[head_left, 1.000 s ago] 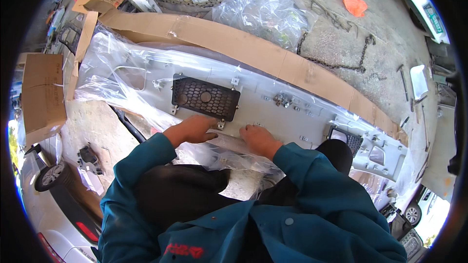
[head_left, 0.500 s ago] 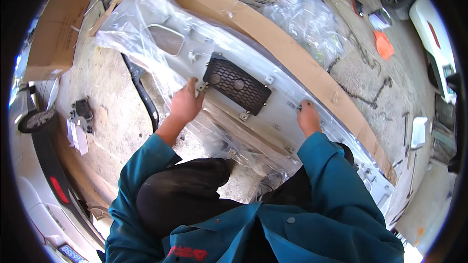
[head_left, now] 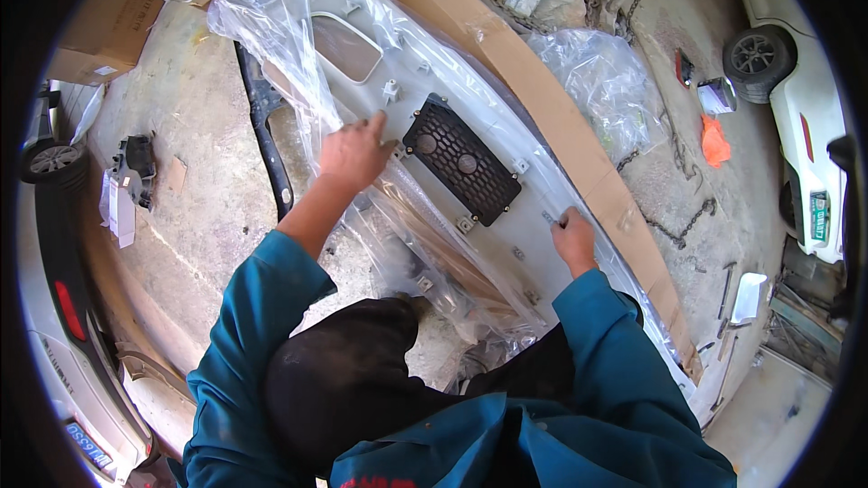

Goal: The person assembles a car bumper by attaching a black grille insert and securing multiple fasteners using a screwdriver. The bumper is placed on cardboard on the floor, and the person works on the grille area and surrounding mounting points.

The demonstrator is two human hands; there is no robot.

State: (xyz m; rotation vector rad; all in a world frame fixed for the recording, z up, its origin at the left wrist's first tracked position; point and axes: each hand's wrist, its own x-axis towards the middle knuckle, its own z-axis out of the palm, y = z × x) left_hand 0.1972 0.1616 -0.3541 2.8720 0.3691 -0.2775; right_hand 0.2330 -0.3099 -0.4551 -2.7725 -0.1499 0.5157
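A long pale grey panel (head_left: 493,239) lies slantwise in front of me, partly wrapped in clear plastic film (head_left: 271,14). Set into its middle is a black honeycomb grille (head_left: 462,161) with small fasteners round its rim. My left hand (head_left: 354,155) is at the panel's near edge, index finger and thumb apart, by a small metal clip (head_left: 400,152) at the grille's left side. Over the panel, right of the grille, my right hand (head_left: 574,239) is closed, fingers curled and thumb pressed in; what they may hold is hidden. A rectangular cutout (head_left: 348,47) with a pale rim opens toward the panel's far left.
Cardboard (head_left: 542,99) runs along the panel's far side, with crumpled plastic (head_left: 601,90) beyond. A chain (head_left: 678,228) and an orange cloth (head_left: 715,141) lie right. Cars stand on both sides. A cardboard box (head_left: 122,9) and a black part (head_left: 136,167) are left.
The view has shifted and turned slightly. My left hand stays by the clip, its index finger pointing further along the panel; my right hand stays right of the grille, still closed.
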